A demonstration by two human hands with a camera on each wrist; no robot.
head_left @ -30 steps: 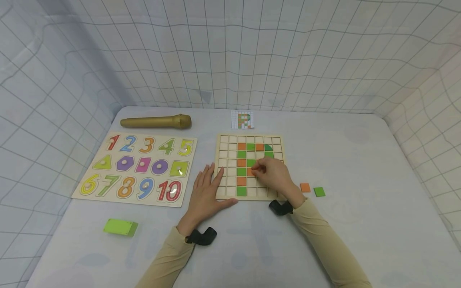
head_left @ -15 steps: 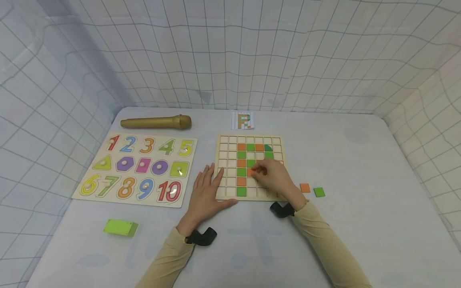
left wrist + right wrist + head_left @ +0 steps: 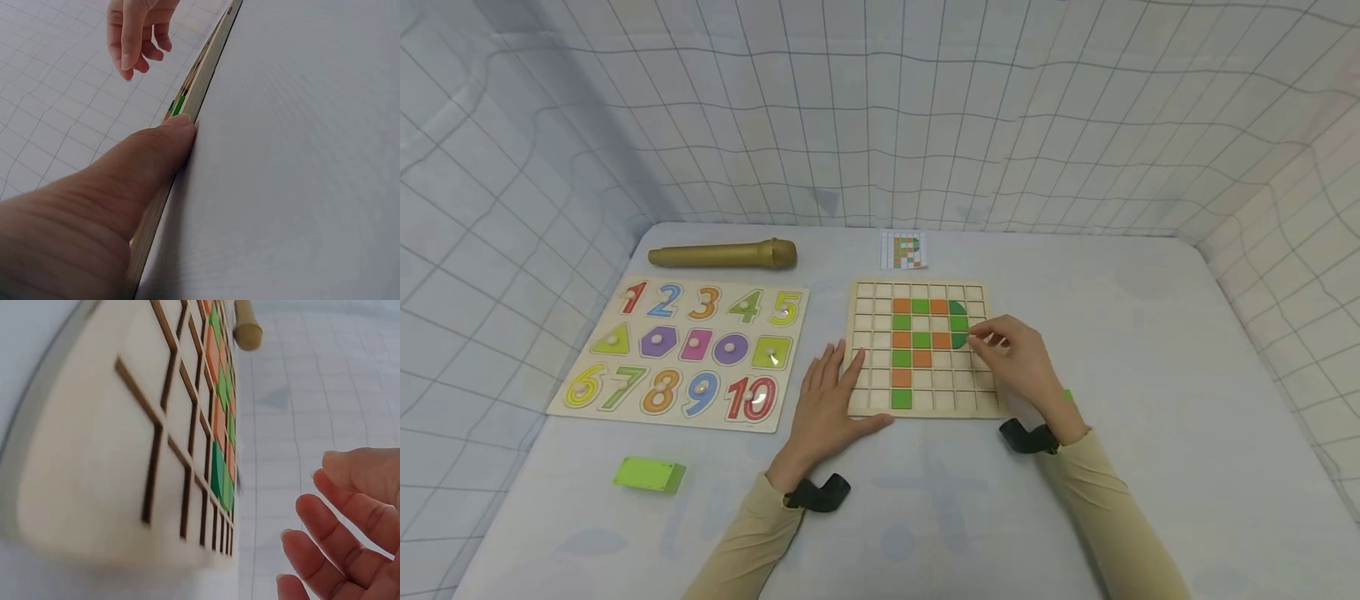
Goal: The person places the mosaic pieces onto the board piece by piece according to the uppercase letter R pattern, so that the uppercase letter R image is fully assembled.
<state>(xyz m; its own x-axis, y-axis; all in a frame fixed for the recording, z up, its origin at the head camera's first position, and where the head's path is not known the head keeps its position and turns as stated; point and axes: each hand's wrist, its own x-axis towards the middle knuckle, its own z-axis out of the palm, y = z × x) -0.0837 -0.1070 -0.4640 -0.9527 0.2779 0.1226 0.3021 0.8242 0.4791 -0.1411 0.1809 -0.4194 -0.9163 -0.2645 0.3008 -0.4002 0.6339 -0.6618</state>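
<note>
My left hand [image 3: 827, 412] lies with spread fingers on the left edge of a wooden grid board [image 3: 943, 402]; in the left wrist view its thumb [image 3: 150, 150] touches the board's side. My right hand [image 3: 1022, 362] is at the board's right side, fingers loosely bent and nothing between them in the right wrist view. Orange and green square tiles sit in the grid, among them an orange tile [image 3: 921, 358] and a dark green rounded tile [image 3: 958, 340]. A loose green tile [image 3: 1067, 395] shows partly behind the right wrist; the loose orange one is hidden.
A small pattern card [image 3: 904, 250] lies behind the board. To the left are a number puzzle board [image 3: 760, 329], a gold toy microphone [image 3: 722, 254] and a light green block [image 3: 647, 473]. Gridded cloth walls [image 3: 925, 108] enclose the table.
My right hand has released the orange tile into the grid and moved right, uncovering cells and the rounded tile. It now covers the loose orange tile. The left hand stays put.
</note>
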